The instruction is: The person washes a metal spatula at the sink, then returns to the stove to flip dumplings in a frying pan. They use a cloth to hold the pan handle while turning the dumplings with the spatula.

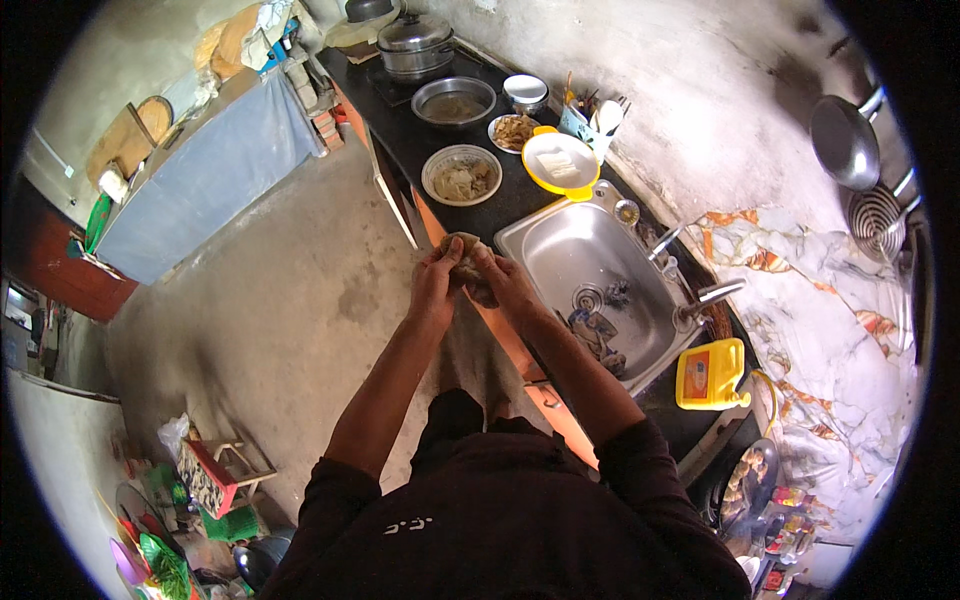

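My left hand point(437, 283) and my right hand point(504, 285) are together at the counter's front edge, both gripping a brownish, soft-looking piece of food point(466, 259); its exact kind cannot be told. Just beyond them on the black counter stands a patterned bowl point(461, 175) with pale, torn-looking food. To its right is a yellow-rimmed white dish point(561, 163) holding a white block or folded piece. Behind these are a plate of brown pieces point(515, 133) and a metal basin point(453, 101) with some liquid.
A steel sink point(562, 232) with a wet cloth point(592, 334) lies right of my hands, its faucet point(720, 291) at the wall side. A yellow jug point(710, 373) stands beside it. A lidded steel pot point(415, 45) is at the far end. An open cabinet door point(391, 196) juts over the floor.
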{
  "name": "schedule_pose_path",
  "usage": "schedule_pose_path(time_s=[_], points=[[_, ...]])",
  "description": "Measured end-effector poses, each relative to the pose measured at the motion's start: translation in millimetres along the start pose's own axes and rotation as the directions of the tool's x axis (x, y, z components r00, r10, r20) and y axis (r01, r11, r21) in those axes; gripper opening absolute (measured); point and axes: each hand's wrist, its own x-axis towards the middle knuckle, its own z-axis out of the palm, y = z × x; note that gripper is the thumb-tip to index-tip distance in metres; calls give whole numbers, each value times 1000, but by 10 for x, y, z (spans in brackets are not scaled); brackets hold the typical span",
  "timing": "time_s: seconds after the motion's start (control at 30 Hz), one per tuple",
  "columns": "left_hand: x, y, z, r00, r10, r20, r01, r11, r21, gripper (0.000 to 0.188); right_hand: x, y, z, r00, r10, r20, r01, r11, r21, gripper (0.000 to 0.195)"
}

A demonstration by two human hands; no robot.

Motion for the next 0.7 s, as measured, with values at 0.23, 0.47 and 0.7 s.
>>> schedule_pose_path(time_s=[0.23,0.47,0.7], points=[[1877,11,-456,961,-261,93,274,943,-189,31,1396,38,-298,996,83,-10,-75,941,330,48],[3049,292,-514,998,54,-36,-27,851,525,33,2446,260,-754,990,24,-139,33,920,390,36],[3597,138,-785,915,206,346,-389,228,893,26,3041,539,-749,785,-222,-579,-239,753,-613,25]])
